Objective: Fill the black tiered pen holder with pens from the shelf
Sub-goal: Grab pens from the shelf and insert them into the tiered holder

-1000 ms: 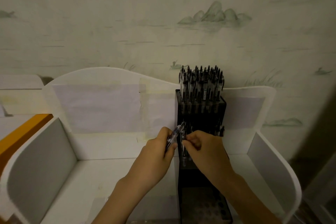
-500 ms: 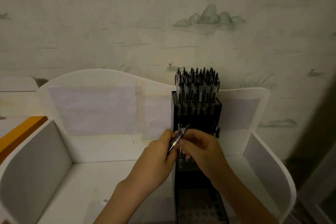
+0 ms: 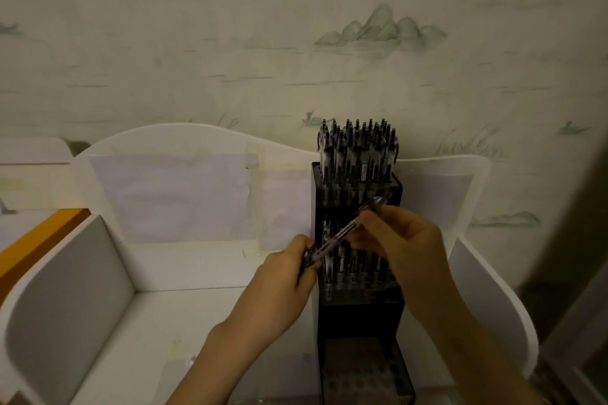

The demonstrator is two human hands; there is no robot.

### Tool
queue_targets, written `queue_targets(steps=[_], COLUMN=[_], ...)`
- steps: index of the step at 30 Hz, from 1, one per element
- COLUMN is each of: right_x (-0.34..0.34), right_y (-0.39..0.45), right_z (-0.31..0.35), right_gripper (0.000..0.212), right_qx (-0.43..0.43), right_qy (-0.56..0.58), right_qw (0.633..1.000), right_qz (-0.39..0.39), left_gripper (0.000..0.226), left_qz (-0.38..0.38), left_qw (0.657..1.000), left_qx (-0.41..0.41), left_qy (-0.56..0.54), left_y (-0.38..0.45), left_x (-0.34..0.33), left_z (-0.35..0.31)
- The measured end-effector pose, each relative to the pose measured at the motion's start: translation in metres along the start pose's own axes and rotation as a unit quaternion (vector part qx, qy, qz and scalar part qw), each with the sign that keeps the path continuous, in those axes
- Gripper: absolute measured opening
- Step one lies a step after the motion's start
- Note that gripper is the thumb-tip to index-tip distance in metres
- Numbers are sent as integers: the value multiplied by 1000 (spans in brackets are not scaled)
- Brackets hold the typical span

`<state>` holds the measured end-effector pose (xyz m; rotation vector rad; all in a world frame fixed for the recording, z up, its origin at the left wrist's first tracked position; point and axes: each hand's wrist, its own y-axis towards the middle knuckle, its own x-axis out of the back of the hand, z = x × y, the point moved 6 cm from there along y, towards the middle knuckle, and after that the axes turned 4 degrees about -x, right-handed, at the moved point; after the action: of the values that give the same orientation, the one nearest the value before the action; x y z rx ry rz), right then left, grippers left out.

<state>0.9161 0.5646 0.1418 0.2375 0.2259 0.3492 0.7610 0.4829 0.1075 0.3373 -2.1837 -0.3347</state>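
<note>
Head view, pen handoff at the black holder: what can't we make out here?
- Black tiered pen holder, middle tier: the right hand covers it, so its fill is unknown.
- Left hand grip: how many clear-barrelled pens it holds is blurred and dim.
- Lowest tier: cut off by the bottom edge.
- Pen labels: too small.

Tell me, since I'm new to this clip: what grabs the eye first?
The black tiered pen holder stands centre-right on the white shelf, its top tier crammed with pens. In front of it, the left hand and right hand hold one pen slanted between them.
</note>
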Motion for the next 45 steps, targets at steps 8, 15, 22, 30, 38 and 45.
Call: queue_targets(steps=[8, 15, 22, 30, 38, 45], right_x=[1, -5, -4, -5, -2, -13], right_y=[-3, -4, 1, 2, -5, -10], right_z=[10, -7, -21, -49, -23, -23], right_gripper=[8, 6, 7, 15, 20, 5], right_qx=[167, 186, 171, 78, 127, 51], right_qy=[-307, -355, -372, -429, -389, -271], right_qw=[937, 916, 912, 898, 912, 957], right_qz=[-6, 4, 5, 60, 16, 90], left_gripper=[10, 13, 14, 12, 12, 14], left_qz=[-12, 13, 29, -6, -18, -5], left_qw=[1000, 998, 994, 999, 999, 998], left_qx=[14, 49, 78, 24, 2, -17], left_qy=[-14, -48, -75, -19, -32, -57], left_y=[0, -4, -5, -1, 2, 3], left_x=[1, 4, 3, -1, -2, -5], left_z=[-4, -10, -11, -8, -11, -18])
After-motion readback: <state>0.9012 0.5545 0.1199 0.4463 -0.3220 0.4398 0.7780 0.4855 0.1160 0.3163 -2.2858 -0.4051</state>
